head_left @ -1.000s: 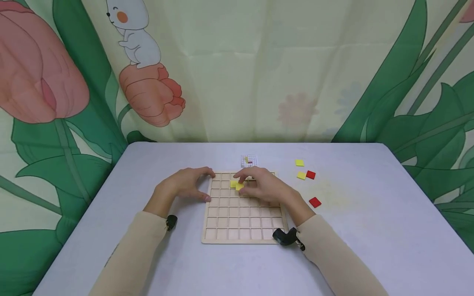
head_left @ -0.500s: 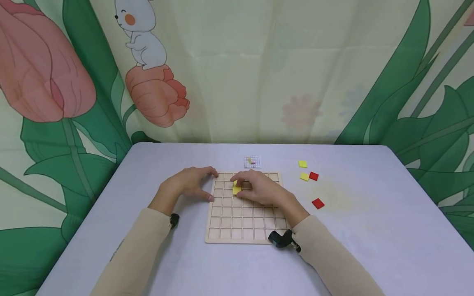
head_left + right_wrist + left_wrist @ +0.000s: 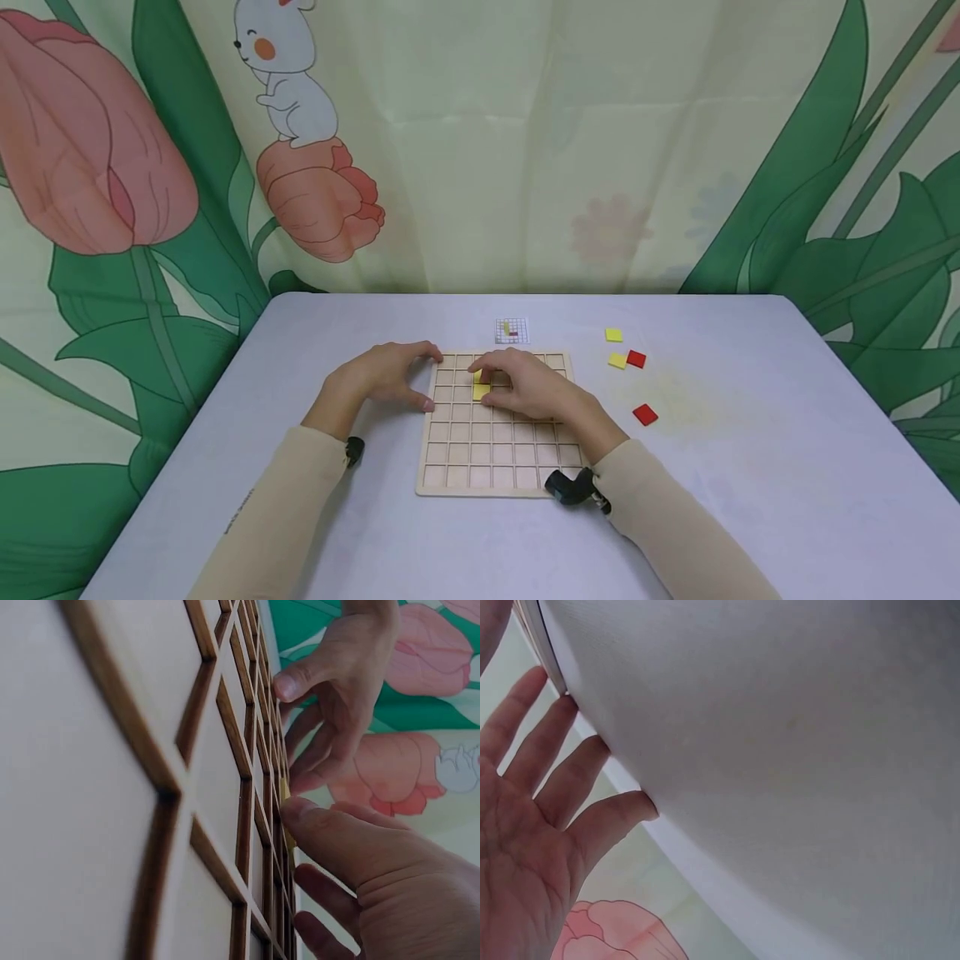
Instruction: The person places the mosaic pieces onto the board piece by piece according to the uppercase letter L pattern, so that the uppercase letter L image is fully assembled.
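1. Presently, the lower yellow tile (image 3: 481, 392) lies over the third column from the left and third row from the far edge of the grid board (image 3: 480, 455); full seating in the cell cannot be confirmed.
2. The upper yellow tile (image 3: 477, 377) is just beyond it in the same column, partly covered by fingers. Together the pair forms a strip whose long axis runs away from the person, along the board's columns.
3. The right hand (image 3: 528, 383) is the nearer of the two hands, coming over the board from the right. Its thumb touches the lower tile in the right wrist view. Its fingers are curved, with a gap to the thumb in the head view; whether they pinch the tile cannot be told.
4. The left hand (image 3: 386, 375) is spread wide, thumb at the board's left edge and a fingertip at the far-left corner, with no tile seen in it. The tiles lie to its right, apart from it.
5. Judged critical: alignment of the lower tile with its cell, directly beside the right thumb.
6. Loose yellow and red tiles (image 3: 645, 415) lie on the counter (image 3: 735, 500), right of the board.
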Demonstrator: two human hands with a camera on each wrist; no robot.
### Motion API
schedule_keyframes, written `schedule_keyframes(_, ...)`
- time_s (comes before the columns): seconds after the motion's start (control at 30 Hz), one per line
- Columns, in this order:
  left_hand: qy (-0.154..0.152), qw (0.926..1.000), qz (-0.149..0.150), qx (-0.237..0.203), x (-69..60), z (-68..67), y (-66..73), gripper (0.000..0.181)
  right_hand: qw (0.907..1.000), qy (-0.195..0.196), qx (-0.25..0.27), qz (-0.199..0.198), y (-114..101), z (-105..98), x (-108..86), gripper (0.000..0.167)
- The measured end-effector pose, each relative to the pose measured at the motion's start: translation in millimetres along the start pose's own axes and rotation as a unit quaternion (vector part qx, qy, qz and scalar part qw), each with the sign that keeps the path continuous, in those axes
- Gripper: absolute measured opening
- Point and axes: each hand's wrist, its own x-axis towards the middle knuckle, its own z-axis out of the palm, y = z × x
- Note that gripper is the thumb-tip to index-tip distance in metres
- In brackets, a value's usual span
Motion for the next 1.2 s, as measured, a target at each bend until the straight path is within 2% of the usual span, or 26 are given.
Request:
schedule_keyframes(0.2, 0.005, 0.9999, 0.01, -0.004, -1.0, 0.9, -0.6, 0.078, 0.9991, -0.017, 0.036, 0.016, 2.1, -4.6, -7.0, 0.04)
schedule_keyframes(0.33, 0.005, 0.9999, 0.013, -0.008, -0.1, -0.1, -1.5, 0.078, 0.9986, -0.006, 0.041, 0.033, 1.3, -12.5, -14.8, 0.038)
schedule_keyframes(0.57, 0.003, 0.9999, 0.0, -0.01, 1.3, 3.1, -1.1, 0.079, 0.997, 0.021, 0.075, 0.004, 5.5, -37.1, -34.2, 0.038)
schedule_keyframes(0.77, 0.006, 0.9999, 0.003, -0.014, 1.2, 2.3, -0.9, 0.078, 0.9973, 0.048, 0.054, 0.015, 16.2, -52.3, -50.9, 0.04)
schedule_keyframes(0.97, 0.003, 0.9999, -0.007, -0.008, -2.0, 2.1, -1.4, 0.078, 0.9968, 0.067, 0.039, 0.02, 21.3, -64.1, -67.4, 0.042)
schedule_keyframes(1.1, 0.007, 0.9999, 0.0, -0.009, -2.2, 2.0, -1.2, 0.078, 0.9954, 0.09, 0.022, 0.022, 27.1, -72.0, -80.0, 0.043)
schedule_keyframes(1.2, 0.008, 0.9999, 0.007, -0.011, -1.0, 2.0, -0.7, 0.079, 0.9952, 0.092, 0.012, 0.032, 33.2, -77.5, -87.2, 0.043)
